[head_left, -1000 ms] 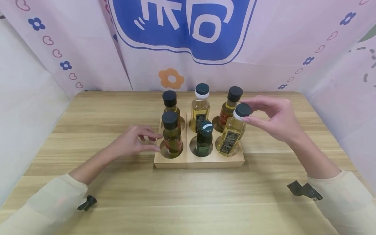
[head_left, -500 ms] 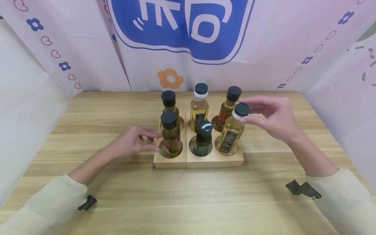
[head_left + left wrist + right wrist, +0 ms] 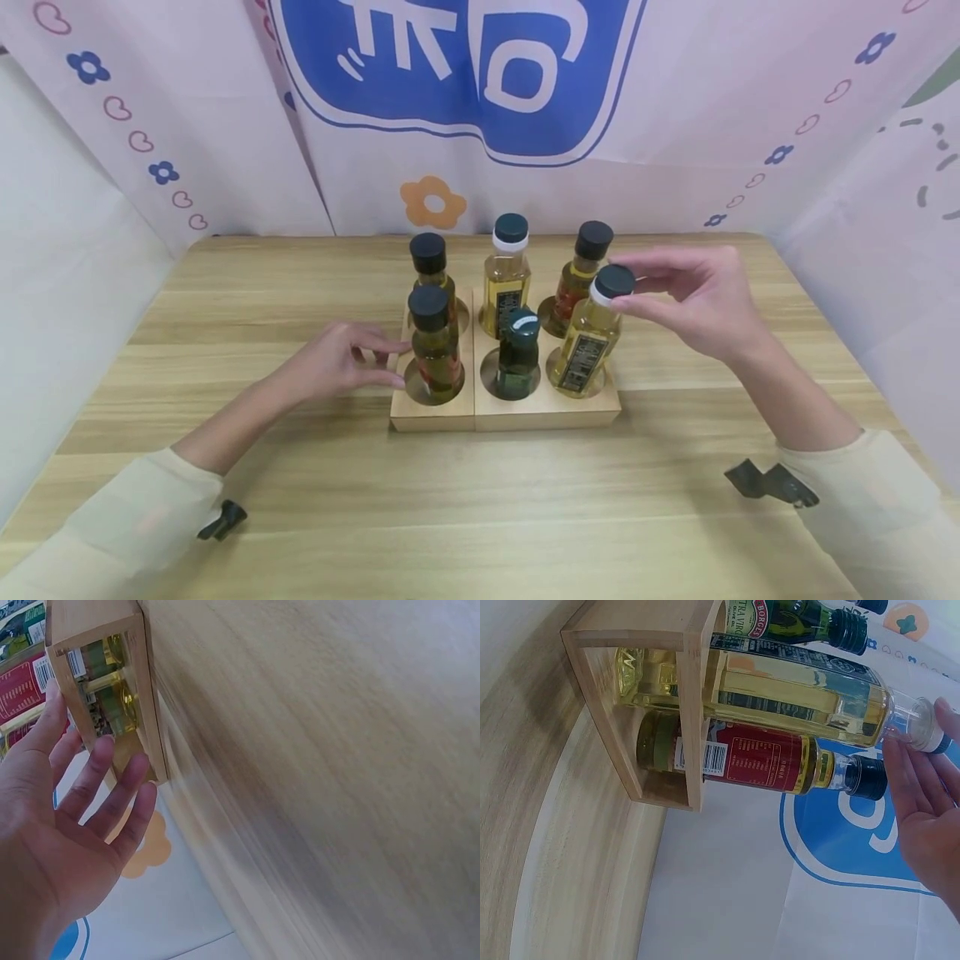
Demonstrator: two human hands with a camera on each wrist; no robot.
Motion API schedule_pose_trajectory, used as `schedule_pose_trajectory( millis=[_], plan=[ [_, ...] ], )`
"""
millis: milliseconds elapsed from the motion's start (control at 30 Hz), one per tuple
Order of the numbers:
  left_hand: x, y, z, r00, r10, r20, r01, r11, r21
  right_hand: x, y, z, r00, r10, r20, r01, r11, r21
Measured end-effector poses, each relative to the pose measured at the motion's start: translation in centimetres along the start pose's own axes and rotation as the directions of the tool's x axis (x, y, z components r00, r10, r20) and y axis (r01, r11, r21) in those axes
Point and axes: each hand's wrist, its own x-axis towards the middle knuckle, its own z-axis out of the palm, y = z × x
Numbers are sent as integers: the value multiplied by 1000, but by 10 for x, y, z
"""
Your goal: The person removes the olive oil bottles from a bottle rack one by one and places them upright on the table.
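Head view first: your right grip (image 3: pixel 697 296) is pinching the pale-oil bottle (image 3: pixel 591 352) up around the cap and neck, and it's leaning in the front right hole of the wooden rack (image 3: pixel 543 421) on the table (image 3: pixel 375 508). Your left grip (image 3: pixel 337 358) is spread, right at the rack's left side. Left wrist cam: loose fingers, nothing in them, can't tell if they're touching the rack. Right wrist cam: the bottle's base sits inside the rack. Looks rigid and probably hefty with oil, maybe breakable, slick if greasy. I'd hold that narrow neck below the cap.
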Motion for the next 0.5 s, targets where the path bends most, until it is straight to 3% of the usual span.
schedule_pose_trajectory(
  millis=[500],
  plan=[
    [1,1,-1,1000,-13,15,13,1000,14,0,1,1,1000,-29,-4,29,999,42]
  ],
)
